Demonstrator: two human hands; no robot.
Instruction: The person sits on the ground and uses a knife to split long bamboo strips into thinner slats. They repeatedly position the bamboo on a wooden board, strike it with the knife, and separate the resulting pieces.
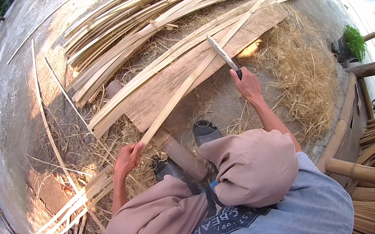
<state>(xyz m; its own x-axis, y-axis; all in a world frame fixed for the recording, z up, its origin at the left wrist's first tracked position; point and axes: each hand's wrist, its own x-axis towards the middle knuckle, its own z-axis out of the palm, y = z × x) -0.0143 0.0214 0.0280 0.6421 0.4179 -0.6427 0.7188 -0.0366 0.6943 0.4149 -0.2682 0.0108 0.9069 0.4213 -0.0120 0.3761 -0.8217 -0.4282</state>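
Observation:
My left hand (pixel 128 158) is closed around the near end of a long pale bamboo strip (pixel 183 88). The strip runs up and to the right across a wooden board (pixel 160 102). In my right hand (pixel 246 83) is the dark handle of a knife (pixel 221 53), its long blade pointing up and left. The blade lies over the strip, near its middle; whether it touches cannot be made out. Beyond my strip, more flat bamboo strips (pixel 129 89) rest along the board's far edge.
A large pile of split bamboo strips (pixel 170 9) lies at the far side. Curly shavings (pixel 299 79) heap on the right, and more strips (pixel 77 208) lie at lower left. A round log (pixel 181 154) sits between my sandals. Bamboo poles (pixel 368 171) border the right side.

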